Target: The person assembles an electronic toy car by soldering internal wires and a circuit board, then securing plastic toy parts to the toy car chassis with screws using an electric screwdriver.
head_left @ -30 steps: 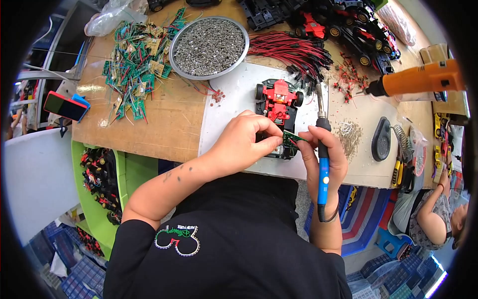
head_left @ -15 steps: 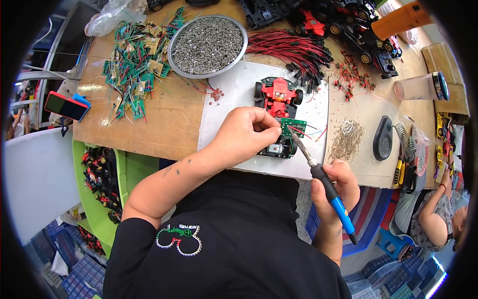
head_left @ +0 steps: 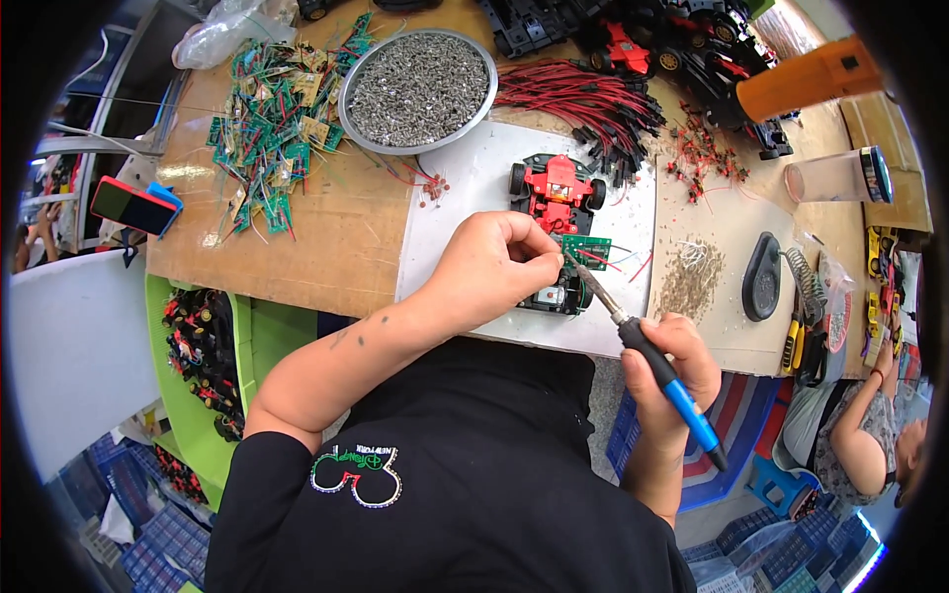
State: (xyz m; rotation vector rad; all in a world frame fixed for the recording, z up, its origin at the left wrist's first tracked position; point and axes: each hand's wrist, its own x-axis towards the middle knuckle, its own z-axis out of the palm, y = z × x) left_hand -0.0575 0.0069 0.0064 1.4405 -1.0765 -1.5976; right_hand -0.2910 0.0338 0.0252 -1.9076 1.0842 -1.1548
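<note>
My right hand (head_left: 672, 368) grips a blue and black soldering iron (head_left: 660, 368). The iron slants up and left, its tip reaching the left part of a green circuit board (head_left: 591, 251) beside my left fingertips. Thumb and forefinger of my left hand (head_left: 504, 262) are pinched together at that board's left edge; what sits between them is too small to make out. Red and pale wires stick out to the right of the board. It lies over a toy car chassis (head_left: 560, 198) with a red upper part and black wheels, partly hidden by my left hand.
A white sheet (head_left: 435, 198) lies under the work. Behind stand a metal bowl (head_left: 343, 107) of small metal parts, a heap of circuit boards (head_left: 287, 128) and bundled red wires (head_left: 578, 94). To the right are a black iron stand (head_left: 761, 277), a jar (head_left: 830, 180) and another person's arm (head_left: 858, 415).
The soldering iron's tip has moved slightly left across the board, closer to my left fingertips. My left hand keeps its pinch in nearly the same place.
</note>
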